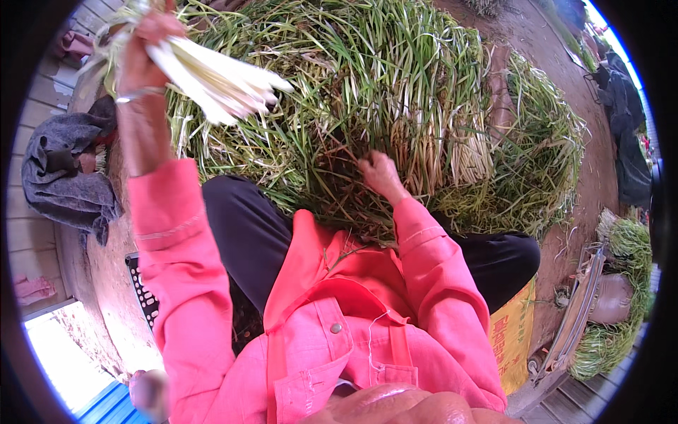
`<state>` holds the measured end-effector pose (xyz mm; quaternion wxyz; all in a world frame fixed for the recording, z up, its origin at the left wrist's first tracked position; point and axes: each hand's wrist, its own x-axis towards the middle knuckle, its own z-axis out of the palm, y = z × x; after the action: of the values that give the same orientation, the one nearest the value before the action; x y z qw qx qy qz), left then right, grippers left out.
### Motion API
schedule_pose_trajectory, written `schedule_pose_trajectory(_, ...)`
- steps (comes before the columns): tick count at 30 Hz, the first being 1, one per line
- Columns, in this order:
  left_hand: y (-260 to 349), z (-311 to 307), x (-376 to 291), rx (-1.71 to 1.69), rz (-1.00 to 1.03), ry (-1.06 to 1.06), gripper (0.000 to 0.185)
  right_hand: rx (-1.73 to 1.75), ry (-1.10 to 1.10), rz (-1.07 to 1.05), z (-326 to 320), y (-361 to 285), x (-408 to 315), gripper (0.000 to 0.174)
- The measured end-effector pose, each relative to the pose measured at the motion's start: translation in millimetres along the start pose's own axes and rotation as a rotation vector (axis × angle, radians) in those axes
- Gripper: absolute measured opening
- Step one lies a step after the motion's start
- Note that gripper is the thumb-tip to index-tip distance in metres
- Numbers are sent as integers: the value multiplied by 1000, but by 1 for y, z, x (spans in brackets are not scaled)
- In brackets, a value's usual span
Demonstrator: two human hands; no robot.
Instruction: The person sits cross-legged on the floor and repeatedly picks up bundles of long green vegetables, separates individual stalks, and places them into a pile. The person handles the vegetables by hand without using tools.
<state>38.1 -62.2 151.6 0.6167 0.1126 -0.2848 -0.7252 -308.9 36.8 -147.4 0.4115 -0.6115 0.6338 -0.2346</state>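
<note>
My left hand (145,55), raised at the upper left and slightly blurred, is closed around a bunch of white-stemmed leafy greens (217,79). The pale stems point right, and the leaves stick out behind the hand. My right hand (382,174) is low over the near edge of a large heap of long green leafy stalks (339,63), by brown, withered leaves (344,204). Its fingers are curled; whether they hold a leaf cannot be told. Just right of it, stalks lie side by side with their pale ends (469,159) towards me.
A dark grey cloth (66,169) lies at the left, near a black perforated crate (142,289). At the lower right are a yellow printed sack (514,339), a wooden-edged frame (569,312) and more bundled greens (598,352). My bent knees flank the heap's near edge.
</note>
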Motion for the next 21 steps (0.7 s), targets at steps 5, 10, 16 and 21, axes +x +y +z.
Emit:
schedule_pose_trajectory(5,-119,-75,-40,-227,-153,596,10,181,313,126,-1,-1,25,21)
schedule_pose_trajectory(10,-123,-99,-49,-163,-240,436,11,120,670,-2,-39,14,34,19)
schedule_pose_trajectory(16,-120,-91,-47,-106,-267,536,11,152,856,77,-129,63,31,40)
schedule_pose_trajectory(21,-131,-94,-42,-63,-284,572,12,-58,601,342,-105,64,30,105)
